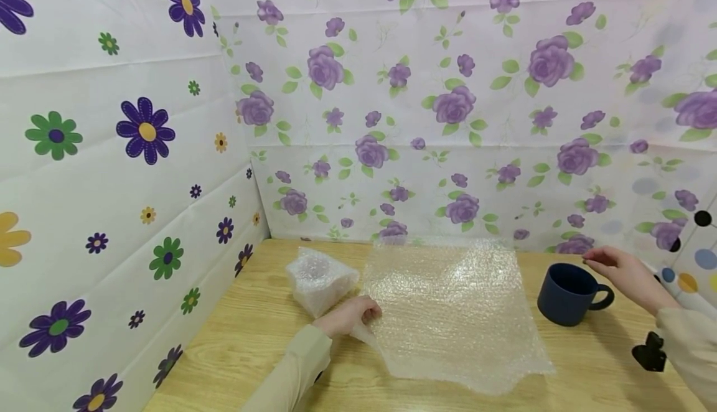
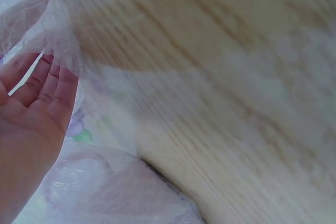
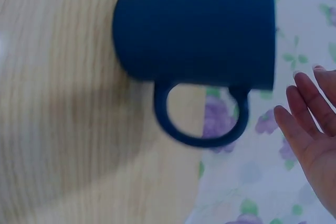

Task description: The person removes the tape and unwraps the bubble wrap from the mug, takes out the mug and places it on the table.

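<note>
White flowered backdrop (image 1: 417,107) behind woodgrain table (image 1: 241,337); bubble wrap (image 1: 454,312) spread on top.

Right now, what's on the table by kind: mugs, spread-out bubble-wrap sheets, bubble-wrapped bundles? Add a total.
Dark blue mug: 1
Spread-out bubble-wrap sheet: 1
Bubble-wrapped bundle: 1
Total: 3
</note>
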Available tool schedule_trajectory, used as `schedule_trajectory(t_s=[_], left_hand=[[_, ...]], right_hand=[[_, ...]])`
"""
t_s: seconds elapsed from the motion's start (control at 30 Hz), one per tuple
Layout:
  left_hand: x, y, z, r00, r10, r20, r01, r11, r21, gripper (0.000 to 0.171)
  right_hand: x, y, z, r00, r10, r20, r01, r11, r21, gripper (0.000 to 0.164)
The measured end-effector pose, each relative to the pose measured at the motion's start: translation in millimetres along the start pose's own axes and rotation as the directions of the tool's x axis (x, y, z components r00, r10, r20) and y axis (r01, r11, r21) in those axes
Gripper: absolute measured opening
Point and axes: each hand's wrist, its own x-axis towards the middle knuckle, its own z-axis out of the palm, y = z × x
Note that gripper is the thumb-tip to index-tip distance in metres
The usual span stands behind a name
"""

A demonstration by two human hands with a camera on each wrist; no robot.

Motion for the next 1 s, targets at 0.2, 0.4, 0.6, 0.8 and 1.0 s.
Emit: schedule_trajectory(t_s=[0.2, 0.4, 0.6, 0.8, 1.0], left_hand=[[1.5, 1.2, -0.8, 1.000, -0.020, -0.006, 0.020, 0.999, 0.035, 0.033], [1.7, 1.7, -0.6, 1.000, -0.021, -0.011, 0.022, 0.994, 0.103, 0.033], [1.7, -1.7, -1.5, 1.000, -0.018, -0.010, 0.019, 0.995, 0.093, 0.035], [2.2, -0.8, -3.1, 1.000, -0.019, -0.015, 0.020, 0.996, 0.082, 0.035], [1.2, 6.5, -7.1, 0.997, -0.066, -0.046, 0.068, 0.997, 0.042, 0.031]], right_hand=[[6.8, -18.6, -0.8, 1.000, -0.014, 0.005, 0.014, 1.000, -0.001, 0.039], [11.3, -39.2, 7.3, 0.989, -0.122, -0.078, 0.123, 0.992, 0.013, 0.026], [17.6, -59.9, 13.6, 0.984, -0.160, -0.078, 0.164, 0.986, 0.041, 0.024], [24.1, -73.3, 20.8, 0.979, -0.192, -0.064, 0.196, 0.979, 0.058, 0.022], [25.9, -79.7, 26.3, 0.986, -0.164, -0.016, 0.165, 0.981, 0.100, 0.025]])
